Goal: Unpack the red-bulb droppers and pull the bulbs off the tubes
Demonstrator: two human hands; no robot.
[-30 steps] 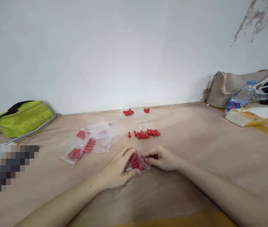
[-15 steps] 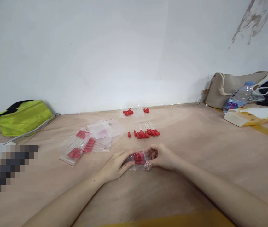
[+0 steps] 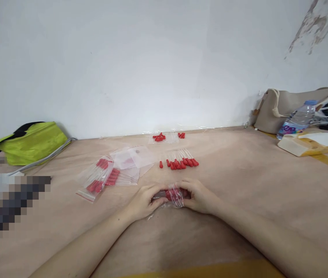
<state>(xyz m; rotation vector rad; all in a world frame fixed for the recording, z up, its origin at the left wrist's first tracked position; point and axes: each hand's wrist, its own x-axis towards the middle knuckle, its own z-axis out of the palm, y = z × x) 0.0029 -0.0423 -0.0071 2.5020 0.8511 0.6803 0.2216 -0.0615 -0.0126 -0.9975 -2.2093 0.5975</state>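
Note:
Both my hands meet at the middle of the brown table (image 3: 253,185) around a small clear plastic bag (image 3: 174,195) with red-capped pieces inside. My left hand (image 3: 144,201) pinches the bag's left end and my right hand (image 3: 199,196) closes on its right end. Just beyond them lies a loose row of red-capped clear droppers (image 3: 181,162). To the left sit filled clear bags (image 3: 100,178) and a pile of empty clear bags (image 3: 132,158).
A further small group of red pieces (image 3: 164,136) lies by the wall. A lime-green bag (image 3: 26,142) and a grey cable are at the left. At the right stand a beige tote (image 3: 288,104), a water bottle (image 3: 297,120) and a tissue box (image 3: 305,143).
The bag has been rolled or folded tighter between my hands, and my fingers have closed in on it from both sides. The view shifted slightly.

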